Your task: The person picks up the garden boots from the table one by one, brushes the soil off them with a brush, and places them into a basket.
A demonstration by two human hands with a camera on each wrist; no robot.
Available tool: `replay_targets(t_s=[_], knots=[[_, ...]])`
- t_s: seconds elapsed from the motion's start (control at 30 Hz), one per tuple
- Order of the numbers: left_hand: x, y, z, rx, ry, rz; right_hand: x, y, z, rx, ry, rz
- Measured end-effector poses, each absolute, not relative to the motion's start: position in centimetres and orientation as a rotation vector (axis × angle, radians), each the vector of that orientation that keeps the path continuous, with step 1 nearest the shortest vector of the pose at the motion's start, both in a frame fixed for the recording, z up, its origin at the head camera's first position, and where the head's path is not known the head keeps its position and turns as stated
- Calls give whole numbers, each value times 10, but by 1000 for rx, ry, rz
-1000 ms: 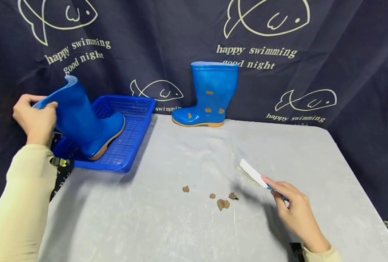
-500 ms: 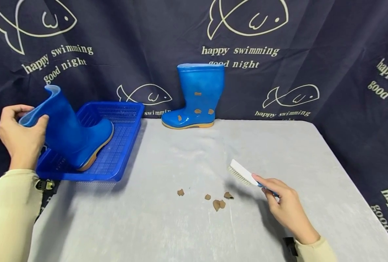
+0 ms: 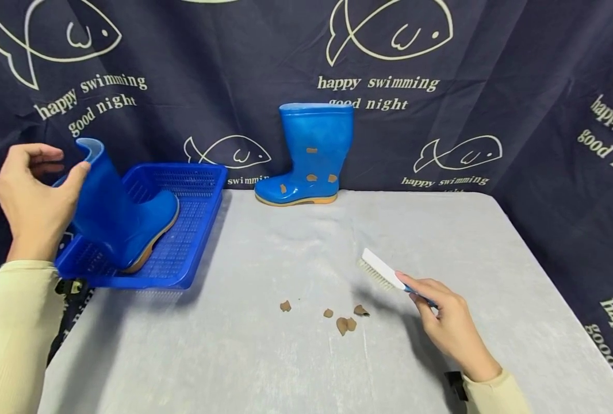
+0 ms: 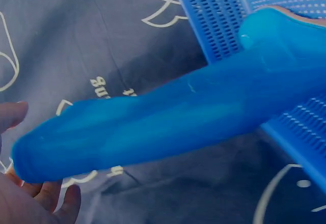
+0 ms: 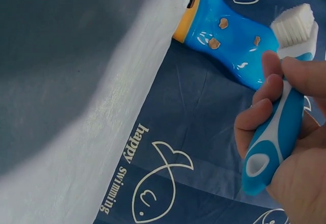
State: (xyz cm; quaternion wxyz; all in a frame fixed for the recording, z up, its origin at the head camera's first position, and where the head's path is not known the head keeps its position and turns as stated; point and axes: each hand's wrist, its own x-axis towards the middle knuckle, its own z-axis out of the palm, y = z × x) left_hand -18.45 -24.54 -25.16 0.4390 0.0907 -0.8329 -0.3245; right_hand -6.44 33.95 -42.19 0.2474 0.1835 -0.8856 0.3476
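My left hand (image 3: 39, 198) is at the top of a blue rain boot (image 3: 115, 213), its thumb and fingers spread apart around the shaft's rim without gripping it. That boot stands tilted in a blue plastic basket (image 3: 203, 230), toe to the right. The left wrist view shows the boot shaft (image 4: 153, 127) reaching between the parted fingers. My right hand (image 3: 453, 328) grips a scrub brush (image 3: 381, 270) by its blue and white handle (image 5: 275, 132), held over the table with its pale bristles (image 5: 294, 25) in sight.
A second blue boot (image 3: 317, 138) with several brown patches stands upright at the table's back edge. Several brown flakes (image 3: 343, 325) lie on the grey-white tablecloth (image 3: 208, 356). A dark curtain (image 3: 265, 69) with fish prints hangs behind.
My left hand's fingers have come off the boot's rim and spread. The boot in the basket stays in place. The view has shifted; my right hand still holds the brush.
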Motion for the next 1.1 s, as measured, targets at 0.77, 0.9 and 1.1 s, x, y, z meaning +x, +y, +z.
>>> replay_targets(t_s=[0.77,0.9,1.1], knots=[[-284,-115,-188,-111,-2292,-1029,-84,328,-404,510,-2316,1043],[-300,-94,-202,-158,-2334,-1088,-90,328,-401,516,-2315,1036],[-315,-67,-225,-215,-2414,-1193,-93,327,-398,505,-2322,1072]])
